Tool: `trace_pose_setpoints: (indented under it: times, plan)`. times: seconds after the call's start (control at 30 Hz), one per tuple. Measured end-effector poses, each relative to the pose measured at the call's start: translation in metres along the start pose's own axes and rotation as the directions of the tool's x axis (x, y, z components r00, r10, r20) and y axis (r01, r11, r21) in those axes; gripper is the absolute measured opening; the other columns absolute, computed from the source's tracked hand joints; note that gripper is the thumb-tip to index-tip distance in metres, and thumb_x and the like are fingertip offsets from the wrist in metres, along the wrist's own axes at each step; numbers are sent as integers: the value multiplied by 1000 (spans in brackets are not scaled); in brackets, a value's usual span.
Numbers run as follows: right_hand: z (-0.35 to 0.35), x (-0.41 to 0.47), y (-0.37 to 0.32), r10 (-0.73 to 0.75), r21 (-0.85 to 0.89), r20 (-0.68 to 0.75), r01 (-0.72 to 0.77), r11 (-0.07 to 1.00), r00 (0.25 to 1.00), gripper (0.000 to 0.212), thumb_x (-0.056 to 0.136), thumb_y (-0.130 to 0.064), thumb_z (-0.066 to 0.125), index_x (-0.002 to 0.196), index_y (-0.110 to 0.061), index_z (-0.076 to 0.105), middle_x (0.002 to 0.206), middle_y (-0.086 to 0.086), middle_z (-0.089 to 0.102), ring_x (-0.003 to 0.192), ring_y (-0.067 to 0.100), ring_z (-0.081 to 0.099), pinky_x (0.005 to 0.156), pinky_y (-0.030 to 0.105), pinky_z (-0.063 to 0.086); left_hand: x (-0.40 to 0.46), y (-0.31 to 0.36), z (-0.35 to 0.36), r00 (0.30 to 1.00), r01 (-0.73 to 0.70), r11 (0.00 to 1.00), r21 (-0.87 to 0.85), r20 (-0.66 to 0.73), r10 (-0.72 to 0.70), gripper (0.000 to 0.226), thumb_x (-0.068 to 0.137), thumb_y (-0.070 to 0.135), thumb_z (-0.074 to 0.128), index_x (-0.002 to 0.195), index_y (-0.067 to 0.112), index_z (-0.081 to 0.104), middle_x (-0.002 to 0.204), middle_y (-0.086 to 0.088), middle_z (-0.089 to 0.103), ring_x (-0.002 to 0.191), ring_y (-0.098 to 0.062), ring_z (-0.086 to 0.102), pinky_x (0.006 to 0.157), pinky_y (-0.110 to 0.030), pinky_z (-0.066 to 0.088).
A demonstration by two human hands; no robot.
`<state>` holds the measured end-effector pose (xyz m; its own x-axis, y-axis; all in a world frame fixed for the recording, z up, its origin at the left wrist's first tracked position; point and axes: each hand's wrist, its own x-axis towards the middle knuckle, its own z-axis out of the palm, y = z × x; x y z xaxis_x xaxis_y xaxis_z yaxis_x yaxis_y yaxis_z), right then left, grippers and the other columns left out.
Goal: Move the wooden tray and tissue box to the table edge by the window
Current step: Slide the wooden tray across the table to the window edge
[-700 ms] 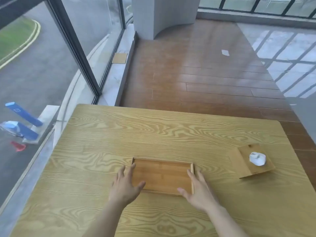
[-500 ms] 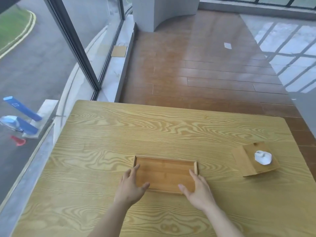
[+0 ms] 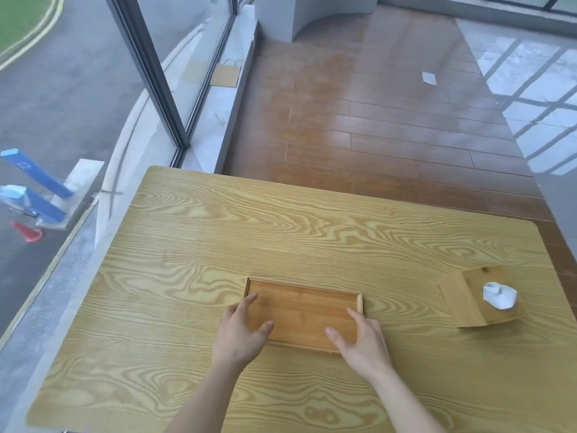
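Note:
A shallow rectangular wooden tray (image 3: pixel 304 310) lies flat on the light wood-grain table (image 3: pixel 281 232), near the front middle. My left hand (image 3: pixel 239 334) is on its near left corner, fingers along the left rim and thumb inside. My right hand (image 3: pixel 363 342) holds the near right corner the same way, mirrored. A wooden tissue box (image 3: pixel 462 304) sits by the table's right edge, apart from both hands, with a white tissue (image 3: pixel 499 295) sticking out of its top.
The window (image 3: pixel 93 89), with a dark frame post (image 3: pixel 150 73), runs along the table's left side above a grey sill (image 3: pixel 46 301). Wood plank floor (image 3: pixel 359 120) lies beyond the far edge. A white column (image 3: pixel 296 10) stands at the back.
Both hands have slid in closer onto the tray's near corners. The view has tilted down a little. The tray and the tissue box have stayed where they were.

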<state>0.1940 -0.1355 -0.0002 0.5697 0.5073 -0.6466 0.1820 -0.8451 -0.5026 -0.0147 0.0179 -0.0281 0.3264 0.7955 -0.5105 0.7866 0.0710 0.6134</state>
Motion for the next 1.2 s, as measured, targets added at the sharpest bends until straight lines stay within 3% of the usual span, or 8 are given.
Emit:
trace_pose_setpoints:
  times: [0.33, 0.47, 0.63, 0.93, 1.2]
  plan:
    - [63, 2, -81, -144, -88, 69, 150, 985, 987, 77, 89, -52, 76, 155, -28, 44, 152, 4, 37, 145, 25, 41, 121, 42, 36, -11, -56, -67, 959, 71, 992, -101, -266, -96, 64, 80, 47, 74, 139, 41, 49, 135, -1, 50, 131, -22, 44, 96, -37, 45]
    - [96, 6, -123, -232, -169, 135, 253, 952, 963, 73, 89, -53, 75, 153, -29, 47, 150, 2, 38, 144, 24, 41, 119, 40, 37, -19, -87, -93, 905, 141, 978, -153, -381, -190, 60, 80, 50, 72, 136, 43, 51, 133, 1, 50, 130, -20, 44, 93, -37, 45]
    - [139, 13, -178, -344, -324, 194, 391, 861, 919, 72, 90, -57, 72, 152, -29, 49, 150, 3, 39, 142, 27, 40, 119, 44, 38, -30, -125, -115, 831, 200, 948, -249, -469, -298, 61, 80, 50, 74, 136, 41, 53, 130, -6, 51, 130, -26, 45, 101, -43, 45]
    - [206, 29, -272, -505, -514, 298, 582, 630, 810, 72, 87, -66, 67, 148, -31, 52, 150, 7, 45, 140, 31, 39, 115, 48, 42, -40, -157, -126, 743, 315, 862, -398, -462, -485, 62, 80, 55, 71, 137, 45, 50, 139, -12, 43, 137, -30, 39, 102, -46, 46]
    - [252, 48, -337, -568, -557, 334, 644, 525, 752, 73, 87, -66, 67, 149, -31, 51, 152, 9, 46, 141, 35, 39, 116, 50, 37, -32, -166, -137, 742, 337, 807, -485, -392, -544, 52, 82, 61, 66, 131, 50, 52, 129, -3, 42, 107, -28, 63, 96, -43, 51]
